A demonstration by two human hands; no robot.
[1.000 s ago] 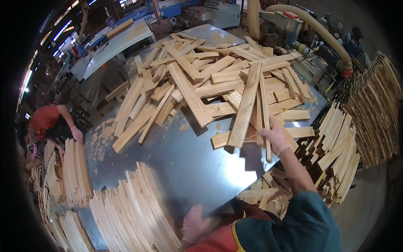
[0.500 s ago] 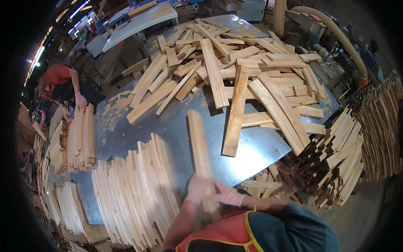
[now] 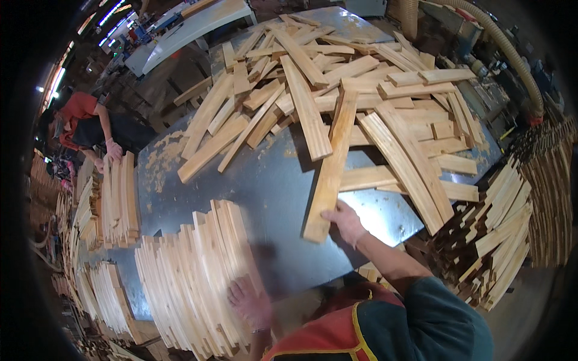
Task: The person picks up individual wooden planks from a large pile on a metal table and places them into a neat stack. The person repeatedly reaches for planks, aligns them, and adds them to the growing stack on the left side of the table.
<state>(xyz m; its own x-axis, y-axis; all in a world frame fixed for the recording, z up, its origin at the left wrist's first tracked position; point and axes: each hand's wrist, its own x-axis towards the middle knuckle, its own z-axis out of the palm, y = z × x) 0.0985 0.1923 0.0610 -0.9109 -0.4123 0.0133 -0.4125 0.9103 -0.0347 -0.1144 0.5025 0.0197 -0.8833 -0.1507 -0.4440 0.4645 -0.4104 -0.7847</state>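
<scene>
My right hand grips the near end of a long pale wooden plank that lies lengthwise on the grey metal table. My left hand rests flat, fingers spread, on the near end of a row of wooden slats standing on edge at the table's front left. Behind the plank lies a loose heap of planks across the far half of the table.
Another person in a red top handles a slat stack at the left. More slat rows line the lower left. Stacked slats stand at the right. A flexible dust hose arcs at the upper right.
The plank I held with both hands now stands in the slat row. My right hand has reached forward and taken the near end of a long plank; my left hand stays on the row.
</scene>
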